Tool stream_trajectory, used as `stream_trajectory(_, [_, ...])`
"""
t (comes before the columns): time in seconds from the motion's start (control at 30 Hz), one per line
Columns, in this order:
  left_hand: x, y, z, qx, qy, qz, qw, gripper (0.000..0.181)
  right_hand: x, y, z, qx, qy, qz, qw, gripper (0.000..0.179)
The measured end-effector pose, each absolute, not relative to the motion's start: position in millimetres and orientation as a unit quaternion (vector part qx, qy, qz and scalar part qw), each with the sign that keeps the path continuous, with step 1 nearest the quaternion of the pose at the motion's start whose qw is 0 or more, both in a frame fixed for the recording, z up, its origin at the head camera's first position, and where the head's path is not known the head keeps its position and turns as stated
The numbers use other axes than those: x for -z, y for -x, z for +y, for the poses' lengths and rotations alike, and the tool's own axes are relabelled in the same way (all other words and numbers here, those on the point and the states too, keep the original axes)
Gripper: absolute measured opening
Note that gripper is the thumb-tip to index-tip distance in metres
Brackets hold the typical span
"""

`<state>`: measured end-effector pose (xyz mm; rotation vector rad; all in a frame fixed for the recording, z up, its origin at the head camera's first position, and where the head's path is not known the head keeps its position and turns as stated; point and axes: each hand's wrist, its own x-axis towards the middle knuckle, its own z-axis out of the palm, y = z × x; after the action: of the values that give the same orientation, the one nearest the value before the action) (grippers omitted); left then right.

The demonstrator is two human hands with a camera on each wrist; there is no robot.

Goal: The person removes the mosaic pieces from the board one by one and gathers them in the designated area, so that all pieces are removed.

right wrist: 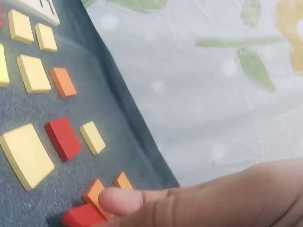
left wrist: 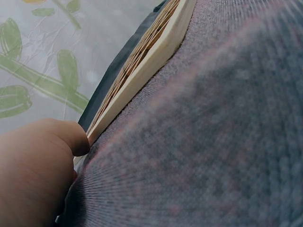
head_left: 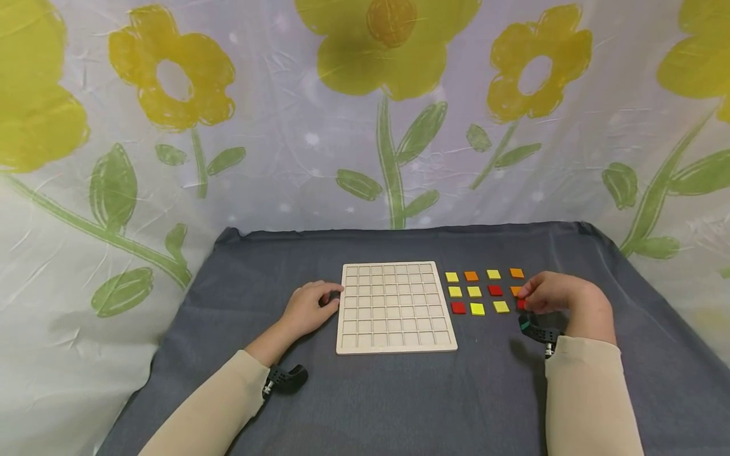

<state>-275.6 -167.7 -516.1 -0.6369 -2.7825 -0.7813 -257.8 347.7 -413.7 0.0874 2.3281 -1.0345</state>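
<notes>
A pale wooden board (head_left: 396,349) with a grid of square recesses lies flat on the cloth. My left hand (head_left: 308,308) touches its left edge with the fingertips; in the left wrist view the hand (left wrist: 38,170) meets the edge near a corner. Right of the board, small square tiles in yellow, orange and red lie in rows. At the right end of the nearest row, my right hand (head_left: 550,293) pinches a red tile (right wrist: 85,216), partly hidden by the fingers. Just behind it lies an orange tile (right wrist: 94,193), partly covered by the thumb.
A dark grey cloth (head_left: 399,405) covers the table. Among the loose tiles are a red tile (head_left: 495,290), a yellow tile (head_left: 500,306) and an orange tile (head_left: 516,273). A flower-printed curtain (head_left: 296,158) hangs behind and beside the table.
</notes>
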Motion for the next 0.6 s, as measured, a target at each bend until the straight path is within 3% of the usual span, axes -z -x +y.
stream_trajectory(0.17, [518, 276, -165, 0.261, 0.214, -0.937, 0.088, 0.029, 414, 255, 345, 0.336, -0.027, 0.897, 0.284, 0.02])
stream_trajectory(0.3, [521, 275, -164, 0.257, 0.21, -0.939, 0.086, 0.029, 417, 252, 340, 0.304, -0.034, 0.911, 0.277, 0.011])
stream_trajectory(0.6, [532, 259, -169, 0.267, 0.214, -0.935, 0.092, 0.027, 430, 244, 332, 0.275, -0.067, 0.922, 0.264, 0.014])
